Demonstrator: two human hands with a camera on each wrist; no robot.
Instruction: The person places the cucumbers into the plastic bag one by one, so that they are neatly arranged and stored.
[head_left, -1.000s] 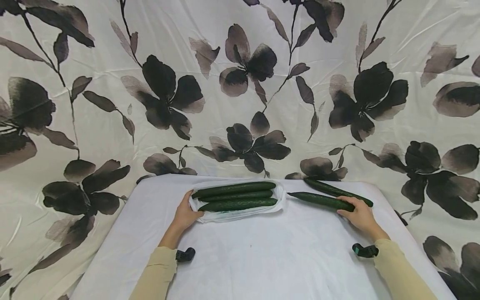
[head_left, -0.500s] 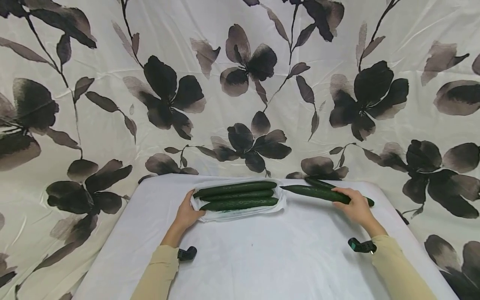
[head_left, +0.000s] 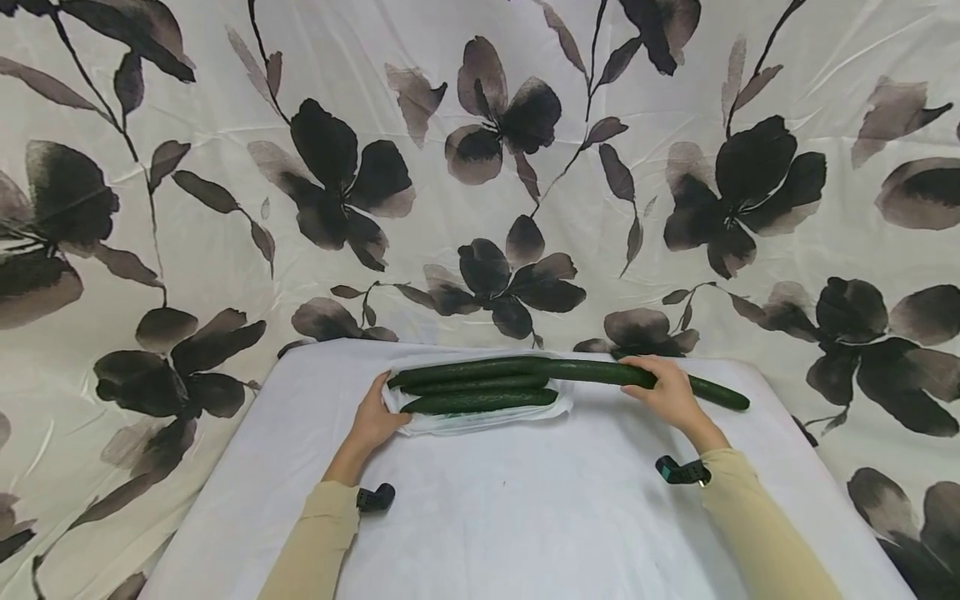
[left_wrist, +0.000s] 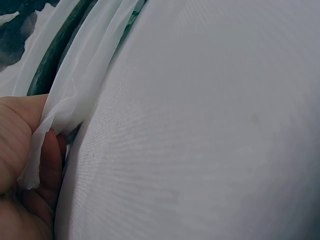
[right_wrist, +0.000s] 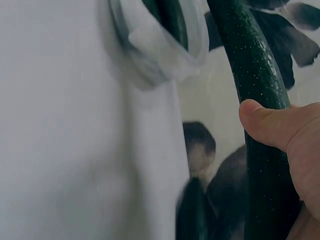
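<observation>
My left hand [head_left: 375,417] grips the left end of a white, filmy plastic bag [head_left: 480,425], its edge pinched between thumb and fingers in the left wrist view. Inside lie three long dark green cucumbers [head_left: 480,402], side by side. My right hand [head_left: 666,390] holds another cucumber [head_left: 592,372] by its right part, thumb laid across it in the right wrist view. Its left end overlaps the bag's right end in the head view. Beyond that hand a further cucumber [head_left: 720,393] lies on the table, partly hidden by the hand.
A white cloth covers the table [head_left: 525,517]. Behind its far edge hangs a pale curtain [head_left: 615,233] with dark flowers. Black wrist cameras [head_left: 678,471] sit at both cuffs.
My right hand has lifted its cucumber and carried it left, so its tip now reaches over the bag. The left hand keeps its grip on the bag's left end.
</observation>
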